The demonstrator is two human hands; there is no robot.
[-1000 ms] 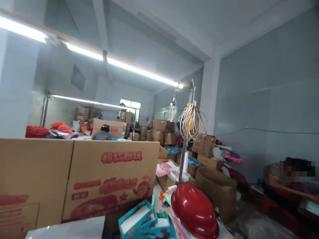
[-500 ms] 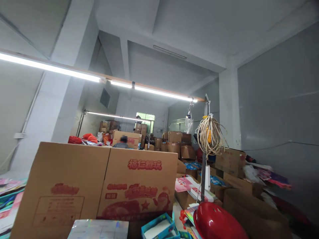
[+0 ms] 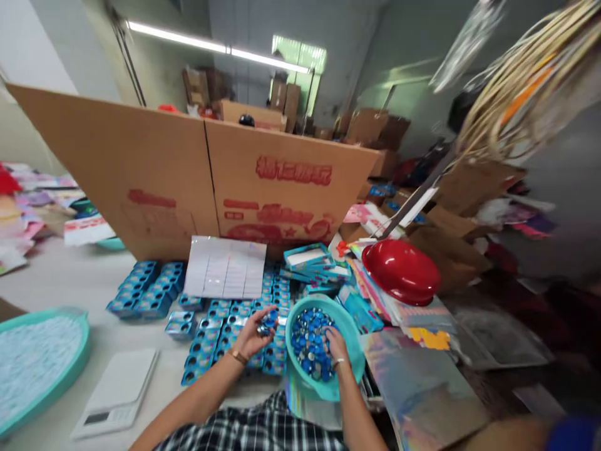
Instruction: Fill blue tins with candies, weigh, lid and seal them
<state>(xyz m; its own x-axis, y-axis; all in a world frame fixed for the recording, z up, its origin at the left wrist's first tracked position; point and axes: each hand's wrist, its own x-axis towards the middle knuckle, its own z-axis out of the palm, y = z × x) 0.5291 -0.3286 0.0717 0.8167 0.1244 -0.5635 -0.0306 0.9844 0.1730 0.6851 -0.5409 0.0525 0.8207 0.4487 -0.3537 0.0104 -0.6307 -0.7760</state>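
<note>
A turquoise basin (image 3: 350, 322) holds many shiny blue and silver gem-like pieces (image 3: 310, 335). My right hand (image 3: 335, 344) is inside it, fingers curled down among the pieces; whatever lies between the fingertips is hidden. Just left of the basin, my left hand (image 3: 251, 338) is cupped around several of the same blue pieces (image 3: 267, 322). Beneath and beyond that hand stand rows of small blue boxes (image 3: 206, 338) with dark round holes. A silvery white sheet (image 3: 228, 266) lies over the far part of these rows.
A large cardboard panel (image 3: 282, 181) stands behind the boxes. At left are a white scale (image 3: 117, 391) and a turquoise tray (image 3: 77, 360) of pale pieces. A red bowl (image 3: 401, 272), a metal pole (image 3: 417, 197) and coiled cable (image 3: 511, 106) are at right.
The view has tilted down from the ceiling and lamps to the tabletop. Both my hands, the basin and the rows of small boxes have come into sight.
</note>
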